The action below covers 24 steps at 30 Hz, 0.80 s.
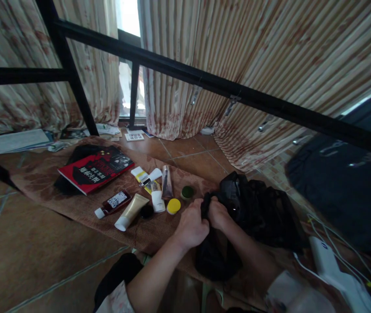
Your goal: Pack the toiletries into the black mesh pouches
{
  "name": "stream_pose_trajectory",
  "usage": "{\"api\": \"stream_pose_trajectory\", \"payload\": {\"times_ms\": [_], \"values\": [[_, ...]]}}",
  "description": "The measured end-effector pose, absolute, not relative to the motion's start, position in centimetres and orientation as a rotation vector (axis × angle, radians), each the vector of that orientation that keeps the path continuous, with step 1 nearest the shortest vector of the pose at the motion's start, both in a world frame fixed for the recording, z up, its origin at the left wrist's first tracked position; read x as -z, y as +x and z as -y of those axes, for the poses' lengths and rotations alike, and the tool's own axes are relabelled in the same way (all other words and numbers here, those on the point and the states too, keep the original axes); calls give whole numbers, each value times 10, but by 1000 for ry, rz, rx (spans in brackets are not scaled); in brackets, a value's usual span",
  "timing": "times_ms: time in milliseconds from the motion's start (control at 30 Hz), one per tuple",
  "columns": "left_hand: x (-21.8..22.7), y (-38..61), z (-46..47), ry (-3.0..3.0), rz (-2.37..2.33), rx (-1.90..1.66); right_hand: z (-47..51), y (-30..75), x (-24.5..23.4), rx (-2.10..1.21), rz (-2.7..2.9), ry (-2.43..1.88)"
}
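Note:
My left hand [190, 225] is closed in a fist around a bunched piece of black cloth [216, 256]. Close beside it, my right hand [218, 212] grips the same cloth, which bulges up between the two hands and hangs below them over the table's near edge. To the right spreads a heap of sheer black fabric [263, 213]; whether it joins the held piece, I cannot tell. Just left of my hands lie a dark green round lid [187, 192], a yellow round lid [173, 206] and a white bottle [158, 201].
A brown cloth [162, 230] covers the low table. On it are a red book [97, 169], a gold tube [132, 212], a dark red bottle [113, 204] and a clear tube [167, 182]. A black metal frame [178, 69] crosses ahead. A white power strip [325, 261] with cables lies right.

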State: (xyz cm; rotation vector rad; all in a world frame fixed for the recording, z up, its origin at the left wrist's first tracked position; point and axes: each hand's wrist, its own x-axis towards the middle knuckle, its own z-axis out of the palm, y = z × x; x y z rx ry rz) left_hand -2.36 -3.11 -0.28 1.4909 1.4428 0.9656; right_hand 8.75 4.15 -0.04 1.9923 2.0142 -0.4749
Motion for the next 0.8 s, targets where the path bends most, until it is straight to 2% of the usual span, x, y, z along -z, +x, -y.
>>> {"api": "stream_pose_trajectory", "payload": {"times_ms": [800], "values": [[-5, -24, 34, 1610, -1679, -621, -31, 101, -1, 407, -2292, 1552]]}}
